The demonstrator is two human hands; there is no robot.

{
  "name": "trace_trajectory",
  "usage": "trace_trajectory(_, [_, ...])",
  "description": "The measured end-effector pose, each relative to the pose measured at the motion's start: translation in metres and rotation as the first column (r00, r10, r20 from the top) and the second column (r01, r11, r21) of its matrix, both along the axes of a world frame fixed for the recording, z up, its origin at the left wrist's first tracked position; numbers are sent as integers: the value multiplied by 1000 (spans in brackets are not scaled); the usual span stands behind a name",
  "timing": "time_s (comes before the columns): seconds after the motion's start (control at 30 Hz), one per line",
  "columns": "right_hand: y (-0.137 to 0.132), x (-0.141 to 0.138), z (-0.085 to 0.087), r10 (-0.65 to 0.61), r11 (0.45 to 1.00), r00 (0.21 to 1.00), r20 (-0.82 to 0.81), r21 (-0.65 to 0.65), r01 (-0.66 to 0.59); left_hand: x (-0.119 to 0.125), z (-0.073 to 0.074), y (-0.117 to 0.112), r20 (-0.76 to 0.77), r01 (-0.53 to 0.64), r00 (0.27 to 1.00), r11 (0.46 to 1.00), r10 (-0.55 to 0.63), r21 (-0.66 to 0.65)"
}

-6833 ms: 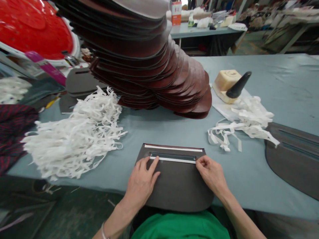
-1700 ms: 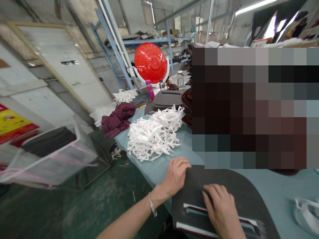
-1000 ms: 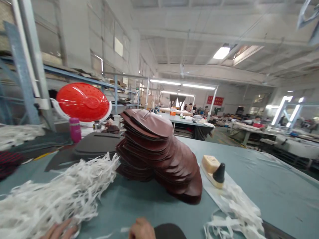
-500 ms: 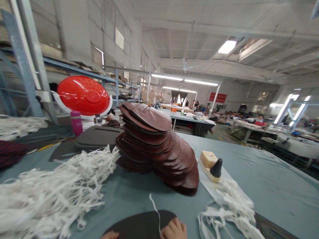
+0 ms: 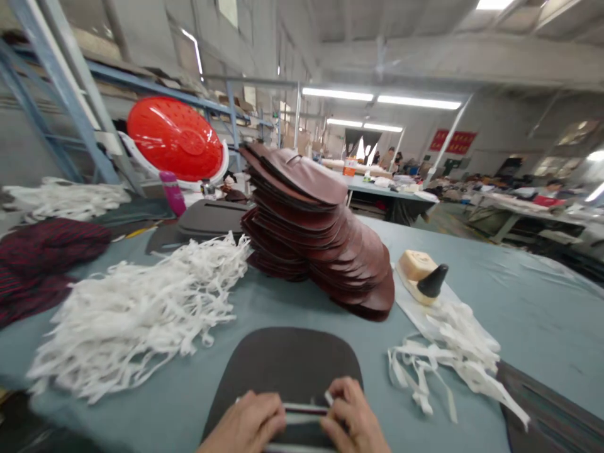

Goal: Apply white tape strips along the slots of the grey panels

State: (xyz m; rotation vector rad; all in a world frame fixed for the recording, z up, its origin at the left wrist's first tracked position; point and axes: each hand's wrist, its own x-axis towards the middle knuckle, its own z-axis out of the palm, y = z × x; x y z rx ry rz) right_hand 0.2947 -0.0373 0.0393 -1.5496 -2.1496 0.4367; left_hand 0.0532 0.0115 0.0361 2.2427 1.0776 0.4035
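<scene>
Dark grey panel (image 5: 283,365) lies flat on the blue-grey table (image 5: 528,296), its rounded end pointing away from the person and its slotted end under both hands. Left hand (image 5: 243,425) and right hand (image 5: 352,418) sit close together over a white strip (image 5: 306,410) along the slot, fingers bent and pressed down. Whether they pinch the strip cannot be told. Just beyond the panel stands a leaning stack of reddish-brown leather pieces (image 5: 321,236), between a heap of white tape scraps (image 5: 132,321) and a smaller tangle of white tape scraps (image 5: 448,355).
</scene>
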Motion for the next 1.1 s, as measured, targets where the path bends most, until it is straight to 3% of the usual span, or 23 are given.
trace_trajectory(0.07, [-6, 6, -2, -35, 999, 998, -61, -17, 34, -14, 11, -10, 4, -74, 997, 991, 75, -115])
trace_trajectory(0.13, [-12, 10, -8, -50, 997, 997, -58, -65, 47, -20, 13, -16, 25, -114, 993, 979, 120, -170])
trace_trajectory(0.33, [-38, -1, -28, -20, 988, 1000, -4, -155, 19, -30, -6, -10, 55, -229, 967, 945, 248, -232])
trace_trajectory(0.47, [-47, -4, -26, -88, 986, 982, -164, -153, 62, -33, -9, 9, 100, -264, 941, 884, 324, -386])
trace_trajectory(0.6, [-48, 3, -18, -141, 968, 934, -327, -246, 60, -36, -5, 13, 147, -298, 898, 820, 414, -490])
trace_trajectory(0.77, [-62, 6, -24, -165, 930, 950, -265, -363, 60, -42, 4, -5, 63, -369, 898, 825, 435, -428])
trace_trajectory(0.9, [-67, 3, -34, -144, 954, 961, -234, -289, 73, -49, 4, -14, -7, -431, 890, 836, 456, -339])
trace_trajectory(1.1, [-64, -2, -42, -125, 976, 968, -217, -201, 81, -58, -2, -5, -106, -504, 863, 838, 493, -207])
